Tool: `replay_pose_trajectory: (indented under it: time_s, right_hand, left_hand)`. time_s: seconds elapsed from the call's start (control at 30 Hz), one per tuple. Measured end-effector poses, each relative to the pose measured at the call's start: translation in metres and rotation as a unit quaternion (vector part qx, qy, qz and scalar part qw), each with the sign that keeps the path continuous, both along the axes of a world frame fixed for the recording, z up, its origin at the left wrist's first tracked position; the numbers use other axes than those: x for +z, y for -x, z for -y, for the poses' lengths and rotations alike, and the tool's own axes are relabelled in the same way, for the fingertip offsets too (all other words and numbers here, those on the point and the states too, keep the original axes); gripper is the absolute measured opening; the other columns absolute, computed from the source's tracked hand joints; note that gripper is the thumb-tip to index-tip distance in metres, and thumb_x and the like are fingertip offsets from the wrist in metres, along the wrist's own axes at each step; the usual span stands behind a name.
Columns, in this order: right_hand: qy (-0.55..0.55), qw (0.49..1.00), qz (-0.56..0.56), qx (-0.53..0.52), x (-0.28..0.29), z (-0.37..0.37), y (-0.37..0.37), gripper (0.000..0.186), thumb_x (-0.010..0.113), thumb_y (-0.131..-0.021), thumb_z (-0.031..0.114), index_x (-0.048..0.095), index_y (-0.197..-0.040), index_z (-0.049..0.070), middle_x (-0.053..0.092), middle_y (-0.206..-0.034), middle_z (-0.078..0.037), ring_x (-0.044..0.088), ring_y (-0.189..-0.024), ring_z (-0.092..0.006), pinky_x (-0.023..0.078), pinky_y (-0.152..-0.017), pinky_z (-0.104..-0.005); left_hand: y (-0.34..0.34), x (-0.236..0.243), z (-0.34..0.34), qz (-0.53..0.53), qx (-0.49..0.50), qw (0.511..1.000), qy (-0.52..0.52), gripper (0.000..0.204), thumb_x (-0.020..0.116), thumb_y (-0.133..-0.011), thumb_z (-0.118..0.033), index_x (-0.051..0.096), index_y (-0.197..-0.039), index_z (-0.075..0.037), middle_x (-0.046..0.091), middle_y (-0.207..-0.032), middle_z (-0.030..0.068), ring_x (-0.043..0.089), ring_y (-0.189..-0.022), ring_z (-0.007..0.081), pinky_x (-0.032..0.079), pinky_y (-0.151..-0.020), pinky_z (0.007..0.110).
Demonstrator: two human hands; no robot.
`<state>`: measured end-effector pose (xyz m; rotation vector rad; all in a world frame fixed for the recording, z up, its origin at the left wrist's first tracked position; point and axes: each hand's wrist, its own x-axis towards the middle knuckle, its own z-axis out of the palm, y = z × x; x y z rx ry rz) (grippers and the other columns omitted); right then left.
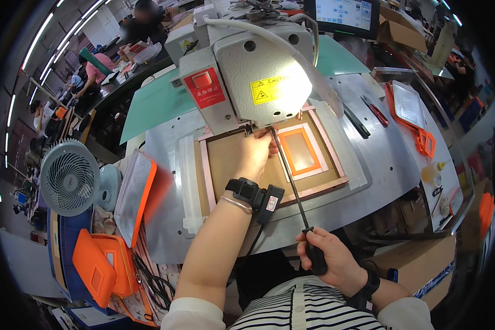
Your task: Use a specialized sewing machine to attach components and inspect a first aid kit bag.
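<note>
My right hand [329, 256] grips the black handle of a long screwdriver [292, 190], whose shaft reaches up beneath the white industrial sewing machine head [240, 80]. My left hand [256, 151] is under that head, fingers curled beside the shaft's far end and the needle area; what they hold is hidden. Below lies a pink-edged frame fixture [343, 180] on a brown board, with an orange rectangular frame [317, 167] in its right part, just right of the shaft.
A white fan [70, 175], orange cases [93, 267] and an orange-edged tray [132, 198] are at left. Red-handled pliers [377, 113], more orange pieces [424, 143] and a bottle [432, 172] sit at right, above a cardboard box [410, 267]. Other people sit in the background.
</note>
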<state>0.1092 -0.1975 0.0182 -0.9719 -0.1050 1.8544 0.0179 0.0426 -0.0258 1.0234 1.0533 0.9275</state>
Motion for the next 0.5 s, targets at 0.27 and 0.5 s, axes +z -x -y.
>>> replay_pose_trajectory:
  time_s: [0.27, 0.5]
  right_hand:
    - [-0.01, 1.0, -0.022, 0.003, 0.0017, 0.0018, -0.0019, 0.013, 0.05, -0.09, 0.013, 0.049, -0.093, 0.0, 0.053, -0.074, -0.007, 0.049, -0.052, -0.0137, 0.041, -0.049, -0.025]
    - [0.004, 0.996, 0.085, -0.022, 0.0066, 0.0003, 0.0028, 0.015, 0.048, -0.091, 0.016, 0.049, -0.094, 0.001, 0.054, -0.075, -0.007, 0.05, -0.054, -0.0134, 0.041, -0.049, -0.026]
  left_hand:
    - [-0.0047, -0.0002, 0.0, 0.011, 0.03, 0.999, -0.018, 0.012, 0.055, -0.085, -0.011, 0.065, -0.085, -0.002, 0.06, -0.064, 0.0032, 0.056, -0.051, 0.0103, 0.046, -0.047, 0.022]
    - [-0.0035, -0.0018, 0.0004, 0.002, 0.01, 1.0, 0.015, 0.013, 0.055, -0.085, -0.015, 0.065, -0.09, -0.008, 0.06, -0.066, 0.0008, 0.055, -0.05, 0.008, 0.043, -0.048, 0.019]
